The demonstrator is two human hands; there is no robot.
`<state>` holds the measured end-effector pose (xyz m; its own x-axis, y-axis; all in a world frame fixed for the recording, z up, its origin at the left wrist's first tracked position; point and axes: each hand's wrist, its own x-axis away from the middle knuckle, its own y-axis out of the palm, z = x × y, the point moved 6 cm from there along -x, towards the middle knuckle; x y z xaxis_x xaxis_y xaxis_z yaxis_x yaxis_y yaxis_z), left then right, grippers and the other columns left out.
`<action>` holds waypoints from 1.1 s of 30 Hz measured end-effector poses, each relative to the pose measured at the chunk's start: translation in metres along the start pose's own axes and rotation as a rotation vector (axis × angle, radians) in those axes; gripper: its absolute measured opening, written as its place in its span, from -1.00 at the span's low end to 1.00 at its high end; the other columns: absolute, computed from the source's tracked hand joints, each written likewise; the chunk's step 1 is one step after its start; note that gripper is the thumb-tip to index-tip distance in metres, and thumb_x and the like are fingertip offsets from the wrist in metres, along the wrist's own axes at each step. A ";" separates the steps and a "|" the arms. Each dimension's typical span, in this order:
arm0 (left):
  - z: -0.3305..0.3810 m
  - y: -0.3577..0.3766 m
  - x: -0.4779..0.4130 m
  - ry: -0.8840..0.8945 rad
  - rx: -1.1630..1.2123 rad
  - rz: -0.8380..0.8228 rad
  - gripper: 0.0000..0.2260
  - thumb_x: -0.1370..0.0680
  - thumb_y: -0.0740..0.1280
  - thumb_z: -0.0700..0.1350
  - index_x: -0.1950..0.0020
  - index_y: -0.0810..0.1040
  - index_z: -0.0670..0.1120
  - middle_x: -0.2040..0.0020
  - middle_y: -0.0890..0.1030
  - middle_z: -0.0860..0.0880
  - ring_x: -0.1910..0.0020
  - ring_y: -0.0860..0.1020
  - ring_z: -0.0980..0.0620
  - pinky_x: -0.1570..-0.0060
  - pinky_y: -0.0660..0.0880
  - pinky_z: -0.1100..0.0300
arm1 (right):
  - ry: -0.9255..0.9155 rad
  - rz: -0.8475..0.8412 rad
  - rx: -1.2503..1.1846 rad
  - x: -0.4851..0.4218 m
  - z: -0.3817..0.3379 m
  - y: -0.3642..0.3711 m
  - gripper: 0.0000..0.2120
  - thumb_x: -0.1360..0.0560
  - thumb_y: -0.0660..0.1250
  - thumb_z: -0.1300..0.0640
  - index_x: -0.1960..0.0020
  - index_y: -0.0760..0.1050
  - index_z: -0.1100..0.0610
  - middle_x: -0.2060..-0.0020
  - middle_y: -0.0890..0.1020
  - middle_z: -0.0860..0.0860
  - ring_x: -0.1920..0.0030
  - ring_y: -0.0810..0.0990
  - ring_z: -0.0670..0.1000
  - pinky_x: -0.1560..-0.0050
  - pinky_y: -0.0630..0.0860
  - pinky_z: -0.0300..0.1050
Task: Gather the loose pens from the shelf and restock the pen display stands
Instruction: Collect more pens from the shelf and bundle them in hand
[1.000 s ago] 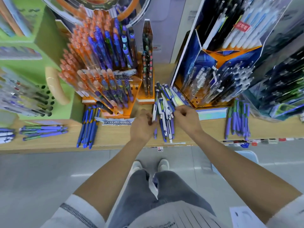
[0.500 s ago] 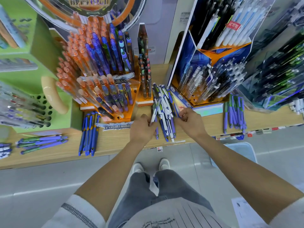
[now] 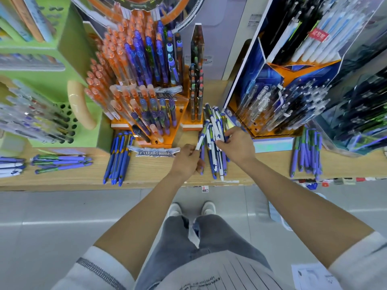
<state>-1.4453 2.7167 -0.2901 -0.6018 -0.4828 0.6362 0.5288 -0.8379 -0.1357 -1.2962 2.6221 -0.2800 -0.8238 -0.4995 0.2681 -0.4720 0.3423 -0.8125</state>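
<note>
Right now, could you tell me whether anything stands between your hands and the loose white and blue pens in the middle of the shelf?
Nothing visible does: left hand and right hand already touch the pile of pens.

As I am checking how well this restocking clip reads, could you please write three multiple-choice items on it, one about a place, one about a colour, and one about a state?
1. Where does the pile of white-and-blue pens under the hands lie?
A. On the grey floor
B. On the wooden shelf, between the orange pen stand and the dark blue pen stand
C. Inside the green perforated stand

2. What colour is the curved handle-like piece on the green perforated stand?
A. Cream
B. Black
C. Red

3. What is the left hand doing?
A. Hanging open at the person's side
B. Resting flat on the floor
C. Pinching a white pen

Answers: 1 B, since the pile lies on the wooden shelf between the orange pen stand and the dark blue pen stand; 2 A, it is pale cream; 3 C, its fingers close on a white pen.
</note>
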 end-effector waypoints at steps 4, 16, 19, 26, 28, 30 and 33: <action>0.004 0.002 -0.006 -0.023 0.020 0.037 -0.89 -0.64 0.07 -0.22 -0.08 0.37 -0.17 0.29 0.55 -0.14 0.47 0.43 -0.05 0.58 0.33 0.31 | -0.010 -0.053 -0.011 -0.001 -0.010 0.002 -0.77 -0.45 0.37 0.00 0.14 0.53 0.19 0.50 0.46 0.02 0.34 0.54 0.11 0.29 0.49 -0.08; 0.021 0.008 -0.027 0.078 -0.302 0.206 -0.70 -0.54 0.33 0.11 0.27 0.58 -0.07 0.41 0.63 0.03 0.34 0.62 0.01 0.16 0.57 0.13 | -0.052 -0.145 0.180 -0.002 -0.013 -0.003 -0.64 -0.57 0.18 0.09 0.37 0.23 0.15 0.47 0.32 0.05 0.39 0.36 0.12 0.44 0.21 -0.12; 0.027 0.008 -0.031 0.079 -0.348 0.246 -0.73 -0.51 0.37 0.08 0.27 0.61 -0.07 0.39 0.64 0.03 0.28 0.65 -0.01 0.13 0.61 0.05 | -0.039 -0.176 0.116 -0.001 -0.011 -0.005 -0.55 -0.57 0.22 -0.06 0.41 0.25 0.13 0.50 0.36 0.05 0.40 0.40 0.11 0.43 0.25 -0.12; 0.027 0.007 -0.032 0.006 -0.315 0.176 -0.72 -0.53 0.31 0.03 0.35 0.57 -0.03 0.43 0.62 0.02 0.31 0.63 0.01 0.08 0.60 0.09 | -0.046 -0.200 0.068 -0.010 -0.013 -0.001 -0.55 -0.55 0.29 -0.02 0.43 0.29 0.15 0.51 0.38 0.11 0.44 0.38 0.10 0.39 0.34 -0.06; 0.026 0.009 -0.030 -0.011 -0.268 0.151 -0.72 -0.54 0.28 0.04 0.30 0.57 -0.06 0.40 0.64 -0.02 0.41 0.59 0.04 0.12 0.60 0.13 | -0.041 -0.190 0.033 -0.009 -0.013 0.002 -0.60 -0.53 0.30 -0.02 0.40 0.34 0.16 0.47 0.44 0.14 0.40 0.43 0.12 0.33 0.45 0.03; 0.025 0.012 -0.028 -0.020 -0.213 0.116 -0.72 -0.56 0.26 0.04 0.19 0.59 -0.12 0.36 0.65 -0.06 0.50 0.55 0.08 0.25 0.57 0.19 | -0.042 -0.175 0.021 -0.009 -0.015 0.003 -0.54 -0.53 0.30 -0.14 0.40 0.35 0.15 0.49 0.42 0.13 0.43 0.42 0.10 0.39 0.37 -0.02; 0.022 0.014 -0.026 -0.035 -0.164 0.065 -0.74 -0.58 0.25 0.01 0.09 0.59 -0.16 0.37 0.64 -0.08 0.50 0.54 0.05 0.38 0.48 0.24 | -0.060 -0.181 0.036 -0.010 -0.017 0.005 -0.46 -0.51 0.32 -0.21 0.46 0.30 0.12 0.55 0.34 0.08 0.50 0.35 0.08 0.42 0.26 -0.09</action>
<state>-1.4091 2.7227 -0.2918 -0.5471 -0.5303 0.6477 0.4592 -0.8370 -0.2975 -1.2954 2.6422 -0.2782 -0.7059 -0.5971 0.3810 -0.5983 0.2148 -0.7719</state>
